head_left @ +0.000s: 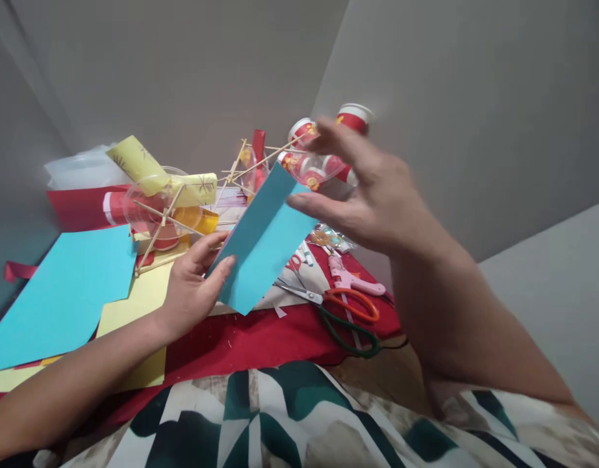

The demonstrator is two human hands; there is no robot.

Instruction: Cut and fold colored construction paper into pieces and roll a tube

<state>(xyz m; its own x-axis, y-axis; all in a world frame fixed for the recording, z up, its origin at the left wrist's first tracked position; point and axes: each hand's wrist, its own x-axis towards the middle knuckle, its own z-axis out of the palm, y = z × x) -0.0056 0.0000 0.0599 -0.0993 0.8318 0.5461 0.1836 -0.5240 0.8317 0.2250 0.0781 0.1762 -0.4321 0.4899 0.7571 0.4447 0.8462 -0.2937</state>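
Note:
A folded sheet of blue paper (265, 240) is tilted up in front of me. My left hand (195, 283) pinches its lower left edge, thumb on the near face and fingers behind. My right hand (365, 188) is raised at the paper's upper right, thumb and fingers spread apart. Its thumb tip overlaps the paper's edge; I cannot tell if it touches. Below the paper lie scissors (345, 309) with one orange and one green handle. A pink glue gun (353, 279) rests just beyond them.
A larger blue sheet (65, 286) and yellow paper (134, 325) lie at left on a red cloth (260, 341). Behind stand stick frames (165, 224) with plastic cups and yellow strips. Several red-and-white paper cups (355, 117) are near the wall corner.

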